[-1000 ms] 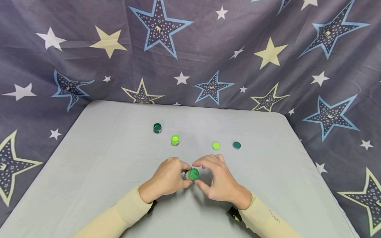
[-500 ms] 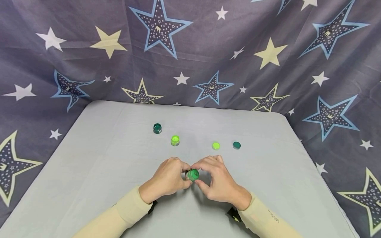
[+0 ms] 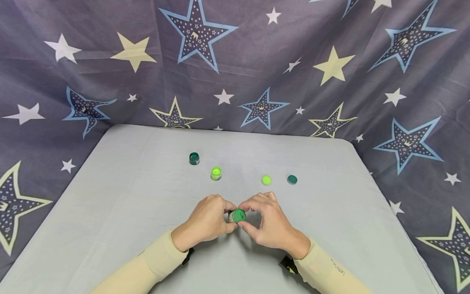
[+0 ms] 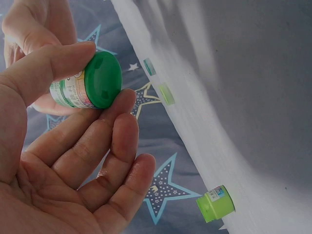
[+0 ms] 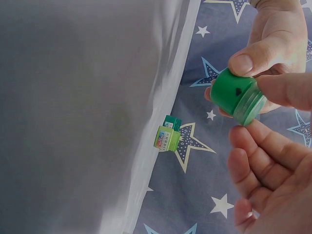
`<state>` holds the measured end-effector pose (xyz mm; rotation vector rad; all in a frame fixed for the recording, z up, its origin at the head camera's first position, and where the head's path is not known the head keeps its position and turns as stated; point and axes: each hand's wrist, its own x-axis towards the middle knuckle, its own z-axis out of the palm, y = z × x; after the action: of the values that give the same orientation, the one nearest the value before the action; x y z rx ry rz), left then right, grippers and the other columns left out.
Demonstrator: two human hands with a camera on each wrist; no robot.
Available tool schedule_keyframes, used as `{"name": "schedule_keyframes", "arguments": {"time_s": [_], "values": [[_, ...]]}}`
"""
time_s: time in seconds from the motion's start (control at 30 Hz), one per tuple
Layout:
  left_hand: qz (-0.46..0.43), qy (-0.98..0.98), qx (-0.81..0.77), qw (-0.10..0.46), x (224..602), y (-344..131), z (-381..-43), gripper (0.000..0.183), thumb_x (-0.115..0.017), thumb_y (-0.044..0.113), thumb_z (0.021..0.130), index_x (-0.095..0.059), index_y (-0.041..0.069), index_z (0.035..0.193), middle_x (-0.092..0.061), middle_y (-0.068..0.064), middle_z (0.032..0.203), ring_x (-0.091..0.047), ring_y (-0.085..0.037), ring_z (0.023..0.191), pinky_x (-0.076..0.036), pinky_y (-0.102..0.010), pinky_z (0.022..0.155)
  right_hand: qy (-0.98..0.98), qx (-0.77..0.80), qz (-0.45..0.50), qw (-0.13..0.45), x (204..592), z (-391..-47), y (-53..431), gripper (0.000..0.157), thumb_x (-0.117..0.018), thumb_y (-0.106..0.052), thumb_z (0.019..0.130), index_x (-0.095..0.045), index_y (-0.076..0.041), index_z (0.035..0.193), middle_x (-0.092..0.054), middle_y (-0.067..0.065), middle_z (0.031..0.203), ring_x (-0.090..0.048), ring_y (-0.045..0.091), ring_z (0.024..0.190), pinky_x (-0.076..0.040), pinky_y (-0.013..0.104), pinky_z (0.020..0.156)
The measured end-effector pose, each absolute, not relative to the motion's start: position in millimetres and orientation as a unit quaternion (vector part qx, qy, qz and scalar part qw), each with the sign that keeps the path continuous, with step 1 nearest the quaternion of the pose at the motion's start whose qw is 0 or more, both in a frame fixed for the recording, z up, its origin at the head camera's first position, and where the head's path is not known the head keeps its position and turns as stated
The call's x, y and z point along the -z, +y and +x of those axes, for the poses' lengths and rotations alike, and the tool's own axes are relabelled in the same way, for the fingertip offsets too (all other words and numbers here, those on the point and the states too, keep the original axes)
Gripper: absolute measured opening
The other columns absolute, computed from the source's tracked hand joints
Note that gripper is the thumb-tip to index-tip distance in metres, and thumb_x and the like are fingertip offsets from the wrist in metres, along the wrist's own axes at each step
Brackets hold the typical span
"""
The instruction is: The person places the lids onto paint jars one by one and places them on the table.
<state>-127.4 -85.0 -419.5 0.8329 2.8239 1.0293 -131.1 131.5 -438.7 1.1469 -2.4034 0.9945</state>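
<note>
From the head view I've got a little green jar [image 3: 237, 216] tipped sideways between my two hands, just over the near half of the grey table [image 3: 136, 196]. My left hand [image 3: 207, 218] has a narrow pinch on the jar's body, and my right hand [image 3: 273, 220] has thumb and forefinger on the opposite end. Beyond them sit an uncapped dark green jar [image 3: 194, 158] and, just nearer, an uncapped lime jar [image 3: 216, 173], with a lime lid [image 3: 266, 180] and a dark green lid [image 3: 292, 179] over to the right; the starry cloth [image 3: 235, 65] hangs behind. Left wrist view gives me stuff the head one can't: the jar's smooth green base and the printed label [image 4: 80, 90] round its side, too small to read. My left thumb is on one side, fingertips opposite. Both lids and the lime jar show there too. Right wrist view swaps that for the clear rim [image 5: 249, 105] my right thumb and fingertip are pinching, plus a dark spot [image 5: 238, 91] on the green side. Over there the lime jar partly covers the dark green one.
</note>
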Motion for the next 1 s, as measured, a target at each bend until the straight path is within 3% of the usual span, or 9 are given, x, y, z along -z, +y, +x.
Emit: {"name": "schedule_keyframes", "arguments": {"time_s": [0.43, 0.73, 0.87, 1.0], "values": [[0.266, 0.907, -0.327, 0.002, 420.2, -84.4, -126.5, 0.016, -0.089, 0.017, 0.073, -0.082, 0.021, 0.087, -0.071, 0.013, 0.080, -0.047, -0.004, 0.064, -0.044, -0.025, 0.062, -0.856, -0.335, 0.361, 0.155, 439.8, -129.6, 129.3, 0.021, -0.086, -0.034, 0.082, -0.071, -0.020, 0.087, -0.066, -0.007, 0.081, -0.062, 0.015, 0.076, -0.036, 0.032, 0.080], [0.260, 0.907, -0.330, 0.011, 418.8, -84.1, -125.3, 0.016, -0.090, 0.019, 0.074, -0.083, 0.018, 0.089, -0.076, 0.007, 0.088, -0.061, -0.013, 0.079, -0.049, -0.030, 0.070, -0.871, -0.324, 0.335, 0.155, 441.3, -129.5, 128.6, 0.031, -0.083, -0.045, 0.084, -0.068, -0.019, 0.078, -0.066, -0.006, 0.075, -0.058, 0.009, 0.072, -0.034, 0.030, 0.075], [0.258, 0.908, -0.329, 0.013, 419.1, -84.3, -125.7, 0.018, -0.090, 0.018, 0.073, -0.083, 0.017, 0.090, -0.076, 0.006, 0.088, -0.063, -0.014, 0.080, -0.049, -0.030, 0.070, -0.873, -0.321, 0.335, 0.152, 441.5, -129.2, 129.3, 0.034, -0.083, -0.048, 0.084, -0.068, -0.018, 0.079, -0.066, -0.006, 0.076, -0.058, 0.011, 0.072, -0.034, 0.031, 0.076], [0.260, 0.910, -0.321, 0.007, 419.3, -85.0, -126.2, 0.018, -0.090, 0.017, 0.073, -0.083, 0.019, 0.090, -0.074, 0.010, 0.085, -0.060, -0.011, 0.078, -0.048, -0.029, 0.069, -0.864, -0.329, 0.349, 0.152, 439.2, -130.0, 131.1, 0.031, -0.086, -0.041, 0.081, -0.071, -0.016, 0.092, -0.068, -0.005, 0.086, -0.061, 0.016, 0.079, -0.035, 0.033, 0.080]]}}
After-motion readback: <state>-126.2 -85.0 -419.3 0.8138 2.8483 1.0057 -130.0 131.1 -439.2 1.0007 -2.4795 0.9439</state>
